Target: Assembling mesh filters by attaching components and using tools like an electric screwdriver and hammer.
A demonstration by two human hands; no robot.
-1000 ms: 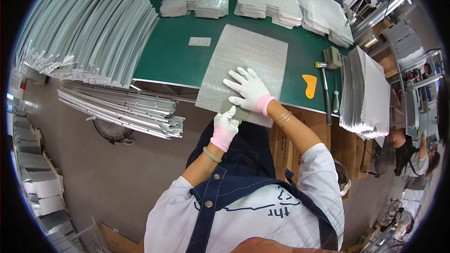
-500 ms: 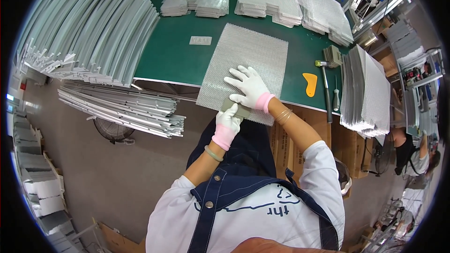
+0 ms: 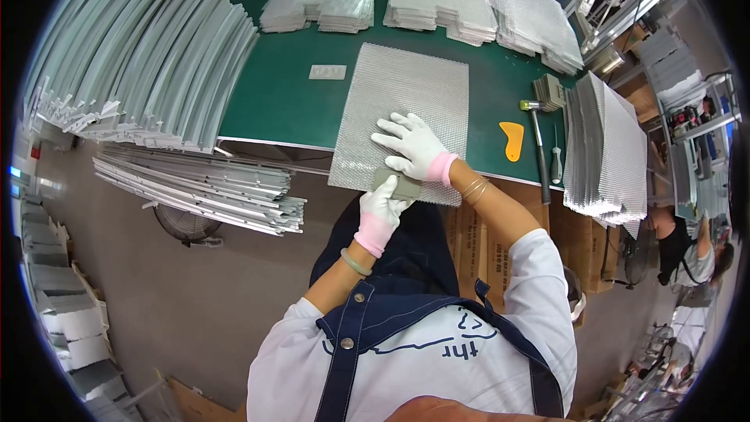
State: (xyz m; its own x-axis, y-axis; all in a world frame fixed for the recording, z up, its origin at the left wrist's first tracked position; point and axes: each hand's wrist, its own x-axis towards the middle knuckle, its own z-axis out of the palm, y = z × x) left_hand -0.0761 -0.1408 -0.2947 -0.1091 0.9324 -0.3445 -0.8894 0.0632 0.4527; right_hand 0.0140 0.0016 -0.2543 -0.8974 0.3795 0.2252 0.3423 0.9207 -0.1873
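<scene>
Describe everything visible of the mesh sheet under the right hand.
The mesh sheet is silvery, thin, roughly rectangular and metallic-looking, with a fine repeating texture. It lies flat on the green table, its near end overhanging. The right hand rests spread on it; the left hand holds a grey-green plate at its near end.

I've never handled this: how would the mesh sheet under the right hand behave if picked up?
The sheet looks thin, so probably light for its size. It may be fairly stiff: its near edge juts past the table without obvious sagging, though the left hand may support it.
</scene>
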